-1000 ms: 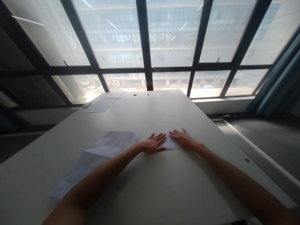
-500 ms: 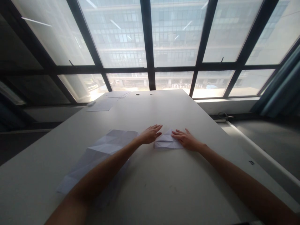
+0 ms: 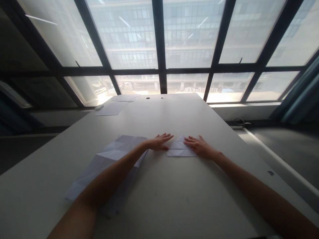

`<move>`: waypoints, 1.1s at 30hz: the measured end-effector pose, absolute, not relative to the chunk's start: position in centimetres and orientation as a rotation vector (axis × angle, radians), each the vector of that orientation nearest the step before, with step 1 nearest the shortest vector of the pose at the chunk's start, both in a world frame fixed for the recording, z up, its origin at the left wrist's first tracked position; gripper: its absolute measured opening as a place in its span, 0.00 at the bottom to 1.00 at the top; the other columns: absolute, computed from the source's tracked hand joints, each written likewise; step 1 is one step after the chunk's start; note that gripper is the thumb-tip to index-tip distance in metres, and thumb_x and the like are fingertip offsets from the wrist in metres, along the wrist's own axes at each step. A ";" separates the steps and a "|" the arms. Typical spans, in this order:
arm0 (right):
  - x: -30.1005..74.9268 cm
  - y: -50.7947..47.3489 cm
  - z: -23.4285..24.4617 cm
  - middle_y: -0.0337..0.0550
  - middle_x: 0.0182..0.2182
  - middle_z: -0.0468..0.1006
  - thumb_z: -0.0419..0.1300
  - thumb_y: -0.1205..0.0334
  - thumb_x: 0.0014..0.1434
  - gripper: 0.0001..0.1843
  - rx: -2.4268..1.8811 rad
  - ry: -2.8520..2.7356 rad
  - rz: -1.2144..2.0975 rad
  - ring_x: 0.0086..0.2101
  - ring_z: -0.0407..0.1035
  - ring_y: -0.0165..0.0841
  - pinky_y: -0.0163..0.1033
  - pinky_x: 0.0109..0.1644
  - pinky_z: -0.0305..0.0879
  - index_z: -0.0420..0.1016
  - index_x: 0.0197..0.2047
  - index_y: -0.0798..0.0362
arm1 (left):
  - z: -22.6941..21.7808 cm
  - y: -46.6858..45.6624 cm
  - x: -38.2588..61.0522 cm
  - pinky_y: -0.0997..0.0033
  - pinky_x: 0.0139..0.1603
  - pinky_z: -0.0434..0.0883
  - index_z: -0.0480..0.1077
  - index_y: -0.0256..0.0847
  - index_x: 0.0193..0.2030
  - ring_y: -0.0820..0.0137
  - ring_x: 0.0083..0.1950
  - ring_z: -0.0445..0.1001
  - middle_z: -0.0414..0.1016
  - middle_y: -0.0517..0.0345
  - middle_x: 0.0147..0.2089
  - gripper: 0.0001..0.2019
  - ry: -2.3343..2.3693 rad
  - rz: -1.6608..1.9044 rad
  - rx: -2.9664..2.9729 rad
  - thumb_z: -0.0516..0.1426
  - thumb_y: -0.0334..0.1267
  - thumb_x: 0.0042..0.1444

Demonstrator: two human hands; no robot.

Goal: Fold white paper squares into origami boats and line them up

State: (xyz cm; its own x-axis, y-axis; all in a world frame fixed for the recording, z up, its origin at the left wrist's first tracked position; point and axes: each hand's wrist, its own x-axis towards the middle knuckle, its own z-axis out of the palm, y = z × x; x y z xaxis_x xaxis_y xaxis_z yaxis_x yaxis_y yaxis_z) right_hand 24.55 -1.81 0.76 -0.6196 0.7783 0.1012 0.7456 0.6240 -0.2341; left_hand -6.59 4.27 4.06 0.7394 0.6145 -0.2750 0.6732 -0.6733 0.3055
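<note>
Overlapping folded paper (image 3: pixel 179 152), right hand (image 3: pixel 201 148) is spread; left hand (image 3: pixel 158 142) likewise, beside it. Left forearm (image 3: pixel 115 172) crosses creased sheet (image 3: pixel 109 154); papers (image 3: pixel 112 109) occupy worktop (image 3: pixel 189 205)'s far-left corner.

The folded paper (image 3: pixel 179 152) is white, with a triangular upper part, whose tip points to the far side, and a straight band along its near edge. It lies flat on the worktop (image 3: pixel 169 192); the right hand (image 3: pixel 201 148) covers its right part, and the left hand (image 3: pixel 158 142) is at its left edge.
</note>
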 end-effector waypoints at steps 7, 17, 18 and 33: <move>24.3 -1.8 0.6 0.43 0.68 0.56 0.44 0.66 0.67 0.28 -1.256 -2.625 0.257 0.67 0.48 0.42 0.70 0.65 0.37 0.59 0.68 0.39 | 4.1 2.3 -4.0 0.60 0.70 0.53 0.54 0.41 0.71 0.64 0.71 0.55 0.57 0.50 0.71 0.28 0.977 0.427 2.603 0.44 0.51 0.69; 24.2 -2.1 0.4 0.45 0.64 0.64 0.49 0.65 0.67 0.23 -1.166 -2.535 0.194 0.64 0.55 0.40 0.62 0.68 0.40 0.67 0.63 0.43 | 2.8 -1.4 -2.4 0.54 0.73 0.37 0.44 0.46 0.74 0.59 0.75 0.39 0.40 0.52 0.75 0.35 0.709 0.107 2.824 0.46 0.59 0.66; 24.2 -2.0 0.4 0.46 0.62 0.67 0.50 0.65 0.66 0.21 -1.147 -2.520 0.166 0.63 0.58 0.40 0.60 0.68 0.42 0.71 0.60 0.44 | 2.7 -1.4 -2.4 0.54 0.73 0.38 0.44 0.47 0.74 0.59 0.75 0.39 0.40 0.52 0.75 0.34 0.714 0.109 2.831 0.46 0.58 0.66; 24.4 -3.5 2.9 0.43 0.53 0.77 0.59 0.49 0.62 0.16 -0.982 -2.556 0.179 0.53 0.68 0.42 0.50 0.61 0.57 0.80 0.50 0.43 | 2.7 -1.1 -1.9 0.62 0.61 0.64 0.77 0.45 0.50 0.63 0.55 0.71 0.75 0.52 0.54 0.20 0.917 0.495 2.717 0.45 0.48 0.69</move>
